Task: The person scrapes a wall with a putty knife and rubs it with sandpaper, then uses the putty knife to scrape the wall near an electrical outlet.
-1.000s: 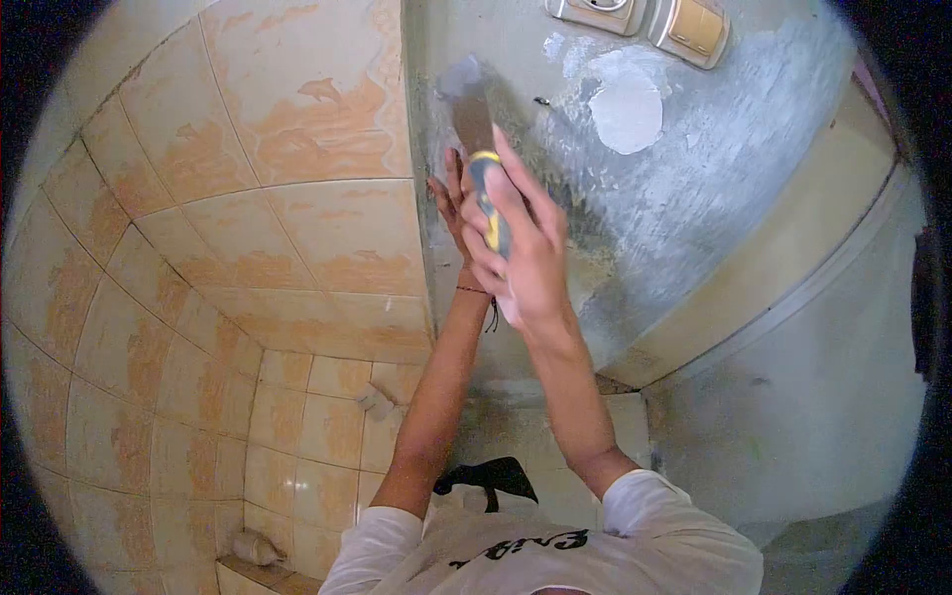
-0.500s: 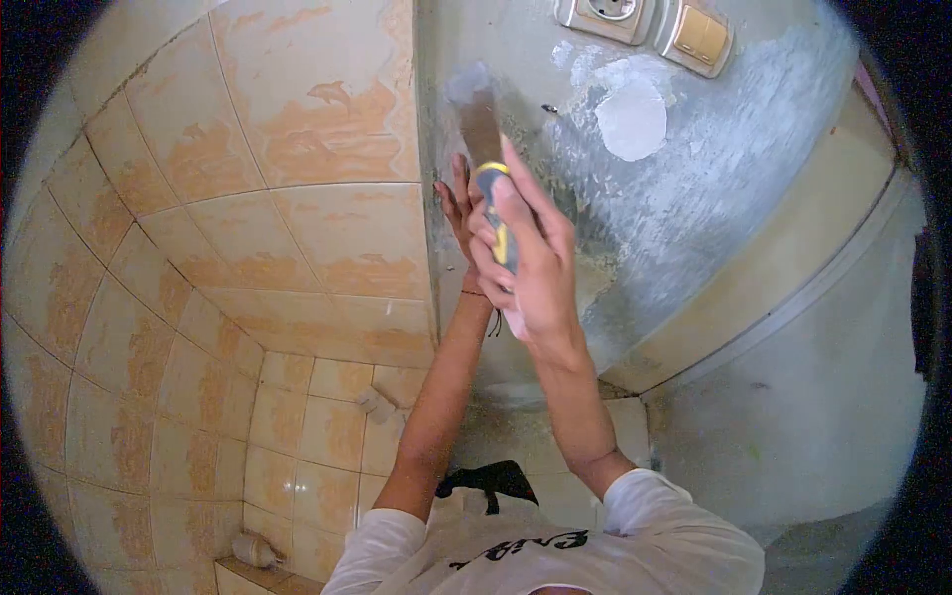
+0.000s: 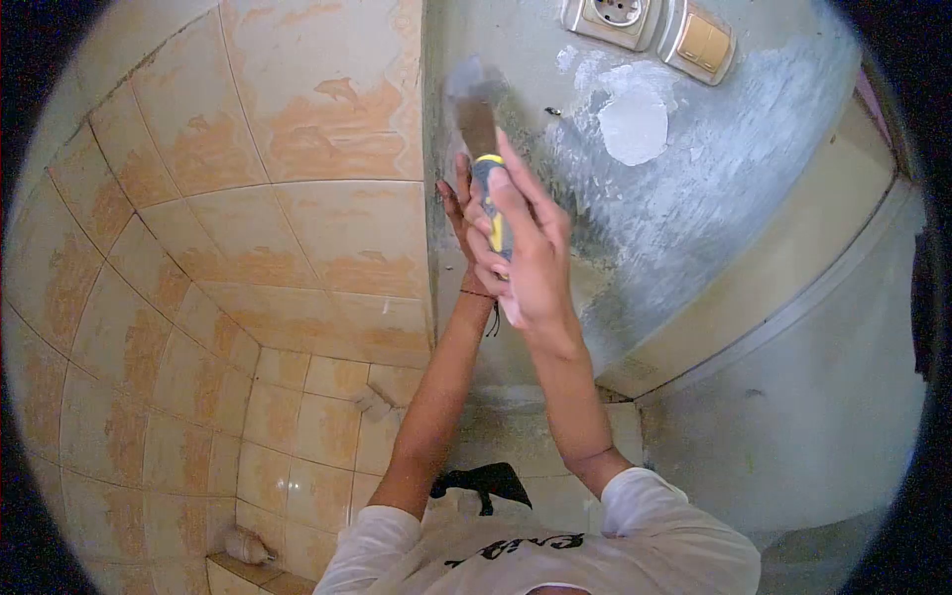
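Note:
A putty knife [image 3: 480,131] with a grey and yellow handle is gripped in my right hand [image 3: 529,236], fingers wrapped round the handle. Its wide blade points up the grey plastered wall [image 3: 585,228] and is slightly blurred, near the wall's left edge. Behind my right hand, my left hand [image 3: 456,206] rests against the wall with fingers stretched out; part of it is hidden. A dark, rough patch of plaster [image 3: 565,169] lies to the right of the blade. Further right is a smooth white round patch of filler [image 3: 634,127].
A power socket [image 3: 613,12] and a light switch [image 3: 700,46] are set in the wall above. Orange-patterned tiles [image 3: 327,228] cover the wall on the left. A door frame [image 3: 754,288] borders the right. Below left, a bottle-like object [image 3: 248,545] lies on a ledge.
My right hand and the putty knife have shifted slightly up and left in view. The grip is the same, and my left hand stays against the wall.

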Motion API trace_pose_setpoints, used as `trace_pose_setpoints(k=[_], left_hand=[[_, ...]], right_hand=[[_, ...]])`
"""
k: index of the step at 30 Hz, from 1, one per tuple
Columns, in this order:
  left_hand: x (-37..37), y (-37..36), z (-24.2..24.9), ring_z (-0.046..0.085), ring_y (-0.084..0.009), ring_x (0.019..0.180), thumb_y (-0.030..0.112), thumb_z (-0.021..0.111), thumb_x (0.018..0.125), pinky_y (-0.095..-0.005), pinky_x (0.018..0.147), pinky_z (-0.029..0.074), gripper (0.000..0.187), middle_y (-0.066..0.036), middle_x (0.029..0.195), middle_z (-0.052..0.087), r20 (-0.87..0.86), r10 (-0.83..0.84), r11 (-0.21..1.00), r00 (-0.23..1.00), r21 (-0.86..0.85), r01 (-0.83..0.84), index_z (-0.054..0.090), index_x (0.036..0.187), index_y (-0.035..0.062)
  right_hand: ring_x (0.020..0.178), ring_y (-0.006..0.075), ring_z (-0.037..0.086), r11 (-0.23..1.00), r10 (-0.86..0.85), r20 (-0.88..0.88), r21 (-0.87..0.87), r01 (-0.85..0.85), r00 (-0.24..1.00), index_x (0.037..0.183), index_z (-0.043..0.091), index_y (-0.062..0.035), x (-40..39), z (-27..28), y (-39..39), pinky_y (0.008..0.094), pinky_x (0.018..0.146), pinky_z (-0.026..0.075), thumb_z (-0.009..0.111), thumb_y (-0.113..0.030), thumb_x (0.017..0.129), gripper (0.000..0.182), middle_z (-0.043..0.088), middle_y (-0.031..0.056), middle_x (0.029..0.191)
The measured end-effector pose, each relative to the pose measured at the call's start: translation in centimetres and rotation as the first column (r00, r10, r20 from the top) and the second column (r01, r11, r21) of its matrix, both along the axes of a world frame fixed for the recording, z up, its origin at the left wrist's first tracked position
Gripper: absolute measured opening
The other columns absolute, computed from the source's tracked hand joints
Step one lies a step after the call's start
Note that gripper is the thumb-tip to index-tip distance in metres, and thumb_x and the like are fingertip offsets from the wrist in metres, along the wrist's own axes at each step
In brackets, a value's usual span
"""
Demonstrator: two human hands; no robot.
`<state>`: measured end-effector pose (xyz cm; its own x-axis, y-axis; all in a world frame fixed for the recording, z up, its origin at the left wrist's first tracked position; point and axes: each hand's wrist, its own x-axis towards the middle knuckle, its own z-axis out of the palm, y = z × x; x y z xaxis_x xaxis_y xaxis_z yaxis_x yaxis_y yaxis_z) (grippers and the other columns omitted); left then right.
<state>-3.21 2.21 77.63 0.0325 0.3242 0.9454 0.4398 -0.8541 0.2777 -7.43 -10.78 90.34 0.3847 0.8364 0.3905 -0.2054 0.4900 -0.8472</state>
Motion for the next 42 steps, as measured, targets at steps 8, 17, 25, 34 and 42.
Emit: trace_pose_setpoints(k=[8,17,25,34,42], left_hand=[[-2.3,-2.5,3.9,0.022,-0.0315,0.15,0.034,0.047,0.1,-0.0572,0.122,0.015,0.05,-0.011,0.155,0.036,-0.339,-0.185,0.856,0.922,-0.516,-0.018,0.043,0.145,0.012],[0.6,0.4,0.2,0.025,-0.0302,0.15,0.03,0.051,0.098,-0.0566,0.121,0.017,0.049,-0.01,0.155,0.036,0.012,0.073,0.997,0.997,0.009,-0.073,0.045,0.141,0.0077],[0.5,0.8,0.0,0.026,-0.0307,0.149,0.028,0.053,0.097,-0.0586,0.118,0.024,0.044,-0.009,0.156,0.035,0.033,0.115,0.991,0.993,0.071,-0.117,0.052,0.135,0.0058],[0.6,0.8,-0.1,0.029,-0.0316,0.147,0.027,0.051,0.097,-0.0581,0.119,0.021,0.044,-0.011,0.155,0.035,0.078,0.077,0.994,0.994,0.069,-0.083,0.051,0.136,0.0059],[0.4,0.4,0.9,0.03,-0.0301,0.147,0.031,0.048,0.098,-0.0561,0.12,0.019,0.052,-0.011,0.157,0.035,0.047,0.195,0.975,0.98,0.098,-0.199,0.046,0.143,0.0045]], right_hand=[[0.046,0.0033,0.033,0.999,0.031,-0.02,-0.013,-0.031,0.999,0.154,0.036,-0.0163,-0.1,-0.2,0.6,0.0172,0.034,0.019,0.049,-0.023,0.105,0.051,0.046,0.0004,0.076],[0.045,0.0024,0.031,0.988,0.154,-0.099,-0.012,-0.156,0.983,0.153,0.036,-0.0168,1.6,1.4,0.3,0.0152,0.033,0.019,0.049,-0.025,0.104,0.052,0.044,0.0001,0.076],[0.045,0.002,0.031,0.978,0.194,-0.146,-0.046,-0.202,0.97,0.155,0.034,-0.018,2.1,1.0,-0.2,0.015,0.033,0.019,0.05,-0.026,0.104,0.054,0.043,0.0001,0.076],[0.046,0.0017,0.03,0.964,0.233,-0.184,-0.083,-0.252,0.955,0.155,0.032,-0.0188,2.8,0.6,-0.3,0.0146,0.033,0.019,0.051,-0.029,0.104,0.056,0.041,-0.0007,0.075],[0.046,0.0039,0.033,0.967,0.236,-0.17,-0.056,-0.248,0.957,0.153,0.034,-0.0192,4.3,-0.6,-1.2,0.0168,0.034,0.021,0.05,-0.027,0.104,0.052,0.047,0.0018,0.077]])
